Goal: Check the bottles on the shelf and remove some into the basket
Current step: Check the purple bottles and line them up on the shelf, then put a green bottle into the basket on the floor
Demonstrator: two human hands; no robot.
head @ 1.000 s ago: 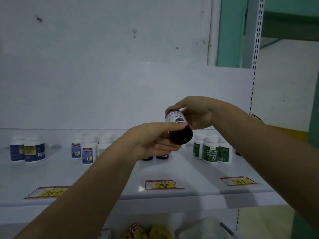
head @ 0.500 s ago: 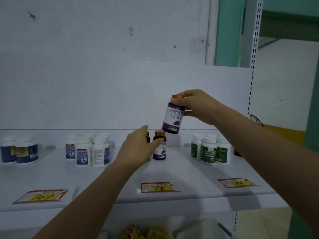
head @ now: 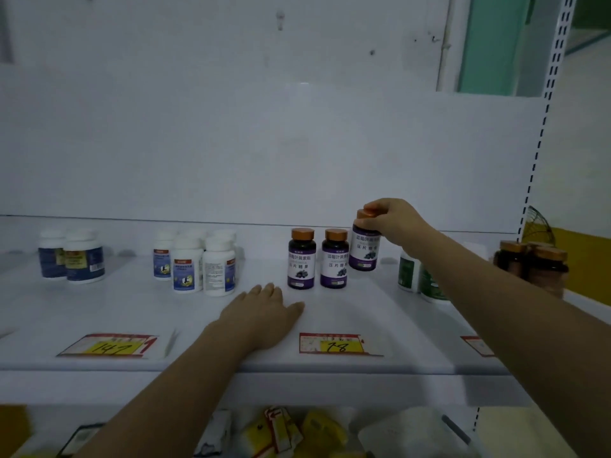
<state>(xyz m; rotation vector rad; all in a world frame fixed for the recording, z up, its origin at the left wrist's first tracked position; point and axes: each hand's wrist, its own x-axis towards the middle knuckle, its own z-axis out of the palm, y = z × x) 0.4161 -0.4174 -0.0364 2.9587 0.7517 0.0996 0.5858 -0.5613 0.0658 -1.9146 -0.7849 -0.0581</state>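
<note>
Looks like the checking part is about midway. One purple bottle (head: 363,252) is pinched round its cap by the right hand (head: 393,223), grip closed on it from above. It's held upright just right of the two matching bottles (head: 317,259) standing on the shelf (head: 363,312). Whether its base is touching the shelf or just above it can't be told from this angle. The left hand (head: 264,309) is laid flat on the shelf in front of that pair, fingers straight, nothing held.

No bottle can be seen removed. A pale container (head: 413,434) is glimpsed on the level below and could be where rejects get dropped, but it's too blurred to call. The white bottles (head: 198,262), blue-labelled tubs (head: 76,259), green-labelled ones (head: 420,276) and amber jars (head: 535,262) are presumably left to go through.

Material-wise: the purple ones are dark, smooth round cylinders with glossy labels and coppery ribbed-looking caps, probably plastic. The white ones are squat with rounded shoulders. The shelf is a flat, matte white sheet, with paper price tags (head: 334,343) stuck along the front.
</note>
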